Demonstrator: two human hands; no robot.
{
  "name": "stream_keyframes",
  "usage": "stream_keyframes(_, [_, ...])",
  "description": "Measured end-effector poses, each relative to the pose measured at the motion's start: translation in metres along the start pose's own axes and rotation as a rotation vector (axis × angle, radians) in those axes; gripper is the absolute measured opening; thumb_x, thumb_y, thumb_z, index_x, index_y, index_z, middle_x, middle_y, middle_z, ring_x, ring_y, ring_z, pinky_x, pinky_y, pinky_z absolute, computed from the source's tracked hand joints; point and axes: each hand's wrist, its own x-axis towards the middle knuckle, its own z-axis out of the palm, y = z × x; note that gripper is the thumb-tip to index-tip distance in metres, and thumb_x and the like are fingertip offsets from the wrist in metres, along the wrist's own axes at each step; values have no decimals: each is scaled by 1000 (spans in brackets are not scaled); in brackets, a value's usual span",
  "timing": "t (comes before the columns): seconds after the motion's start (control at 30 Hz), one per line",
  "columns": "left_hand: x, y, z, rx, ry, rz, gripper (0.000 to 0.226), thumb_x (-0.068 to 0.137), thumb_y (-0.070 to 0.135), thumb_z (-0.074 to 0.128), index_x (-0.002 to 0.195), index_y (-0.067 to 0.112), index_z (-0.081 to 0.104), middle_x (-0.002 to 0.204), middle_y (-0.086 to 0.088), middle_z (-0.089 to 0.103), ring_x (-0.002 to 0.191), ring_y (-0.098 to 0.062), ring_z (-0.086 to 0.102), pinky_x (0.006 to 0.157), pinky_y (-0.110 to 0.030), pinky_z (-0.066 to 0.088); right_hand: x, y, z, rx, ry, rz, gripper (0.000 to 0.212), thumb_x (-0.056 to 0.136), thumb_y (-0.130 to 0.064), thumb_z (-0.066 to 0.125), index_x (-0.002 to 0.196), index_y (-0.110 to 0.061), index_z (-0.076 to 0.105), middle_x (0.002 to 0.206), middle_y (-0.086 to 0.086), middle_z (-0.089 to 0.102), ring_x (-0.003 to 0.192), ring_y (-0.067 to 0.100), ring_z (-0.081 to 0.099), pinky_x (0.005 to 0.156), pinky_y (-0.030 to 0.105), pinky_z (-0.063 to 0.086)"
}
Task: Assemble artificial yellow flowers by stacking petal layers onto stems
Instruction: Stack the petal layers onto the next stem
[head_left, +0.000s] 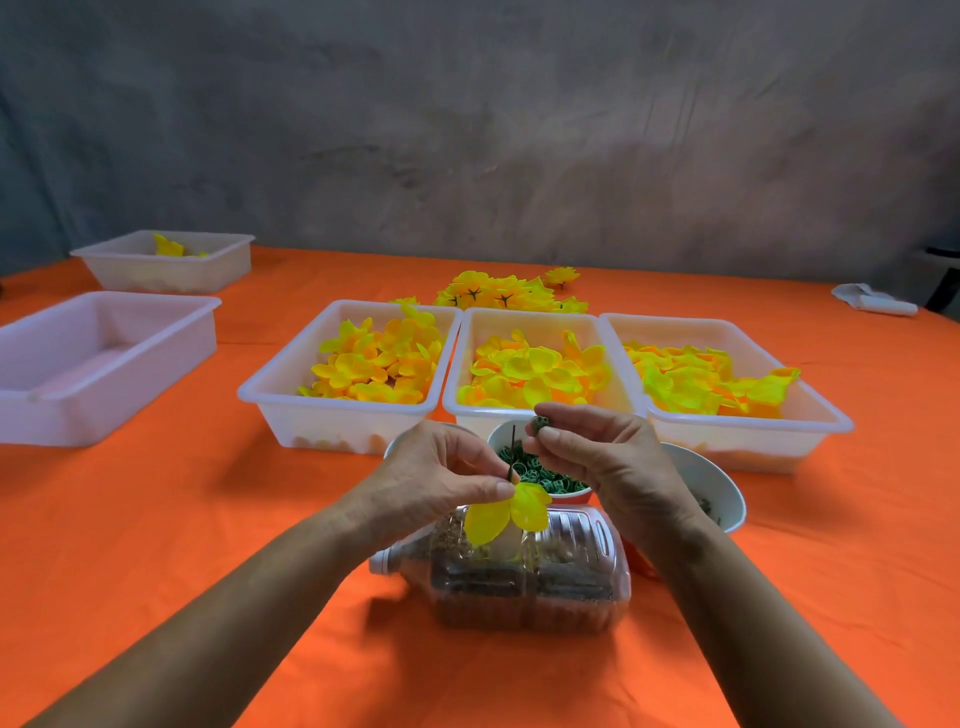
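Above the cut plastic bottle (519, 577), the left hand (441, 478) pinches an upright stem (512, 451) carrying a yellow petal layer (511, 512), while the right hand (597, 452), just beside its tip, pinches a small green piece (538, 426).

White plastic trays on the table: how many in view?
5. Three petal-filled white plastic trays stand side by side mid-table: left, middle, right. An empty one sits at the left edge, another behind it. None seem hidden.
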Motion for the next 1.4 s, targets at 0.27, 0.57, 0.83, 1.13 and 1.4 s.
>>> stream_keyframes(0.27, [-4,2,0,-15,-1,10,14,72,5,78,86,6,76,79,-6,73,74,-11,66,72,-23,53,-11,-11,8,-94,20,-75,25,61,-23,75,85,-17,76,83,3,74,78,11,68,65,17,52])
stream_keyframes(0.57, [-11,15,3,-220,163,150,23,72,8,73,92,-2,72,89,-18,73,85,-29,69,80,-34,55,-16,-16,19,-109,-42,-207,19,65,-16,73,84,-17,77,78,0,74,72,4,67,60,13,49])
stream_keyframes(0.83, [-13,20,7,-338,149,141,18,65,14,72,81,5,73,79,-8,74,74,-13,68,69,-19,53,-18,-16,24,-107,-64,-220,22,67,-11,73,88,-10,74,78,4,74,71,9,68,61,15,50])
stream_keyframes(1.13, [-15,22,7,-387,122,105,14,64,18,74,76,12,75,76,-7,74,73,-12,69,66,-17,51,-18,-17,29,-198,-76,-238,20,68,-17,75,88,-19,77,82,4,74,77,13,68,67,20,53])
stream_keyframes(1.4, [-16,21,8,-417,85,61,20,57,31,79,74,21,77,73,-1,73,73,-10,68,67,-18,52,-20,-16,33,-225,-80,-217,23,65,-15,74,88,-15,74,81,4,74,77,12,69,66,18,52])
